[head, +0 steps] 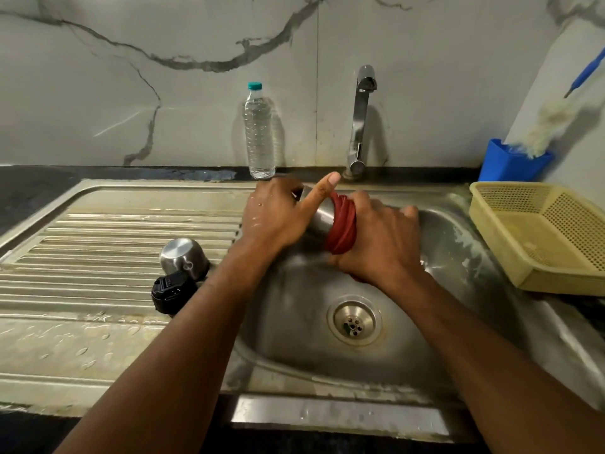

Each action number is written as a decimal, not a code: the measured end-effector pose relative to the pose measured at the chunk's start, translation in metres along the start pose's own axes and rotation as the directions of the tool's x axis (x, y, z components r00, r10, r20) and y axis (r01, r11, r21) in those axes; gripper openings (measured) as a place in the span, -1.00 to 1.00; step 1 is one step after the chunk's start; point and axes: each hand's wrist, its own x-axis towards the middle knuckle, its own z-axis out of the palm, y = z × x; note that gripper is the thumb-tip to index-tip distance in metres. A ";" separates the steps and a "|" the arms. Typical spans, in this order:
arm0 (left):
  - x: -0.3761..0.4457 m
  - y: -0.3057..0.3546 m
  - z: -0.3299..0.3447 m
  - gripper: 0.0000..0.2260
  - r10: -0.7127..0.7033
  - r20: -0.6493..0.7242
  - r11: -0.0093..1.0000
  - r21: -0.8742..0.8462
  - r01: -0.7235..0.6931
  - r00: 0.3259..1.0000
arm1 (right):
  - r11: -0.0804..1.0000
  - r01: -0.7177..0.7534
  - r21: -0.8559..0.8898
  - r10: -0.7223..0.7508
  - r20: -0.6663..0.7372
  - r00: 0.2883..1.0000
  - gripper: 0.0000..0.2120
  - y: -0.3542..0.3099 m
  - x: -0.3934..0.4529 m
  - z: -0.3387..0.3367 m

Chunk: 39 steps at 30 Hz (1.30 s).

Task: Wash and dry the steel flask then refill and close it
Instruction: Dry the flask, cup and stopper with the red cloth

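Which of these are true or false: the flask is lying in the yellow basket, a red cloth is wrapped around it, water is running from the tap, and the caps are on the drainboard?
1. The steel flask lies in the yellow basket. False: both hands hold it over the sink.
2. The right hand grips a red cloth around the flask. True.
3. Water runs from the tap. False: no stream shows.
4. The steel cup and black lid sit on the drainboard. True.
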 end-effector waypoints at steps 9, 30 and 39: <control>-0.003 0.000 0.012 -0.64 0.570 0.070 0.799 -0.276 -0.534 0.818 | 0.585 -0.151 0.797 -0.064 0.231 0.971 -0.21 0.023 0.006 0.013; -0.027 0.022 0.032 -0.47 0.078 0.840 0.797 -0.377 0.473 0.537 | -0.385 -0.190 0.903 0.123 0.254 0.959 -0.39 0.041 0.014 0.002; -0.037 0.034 0.052 -0.36 -0.016 0.650 0.959 -0.206 0.197 0.759 | -0.426 -0.150 0.892 0.388 0.330 0.860 -0.25 0.064 0.018 0.017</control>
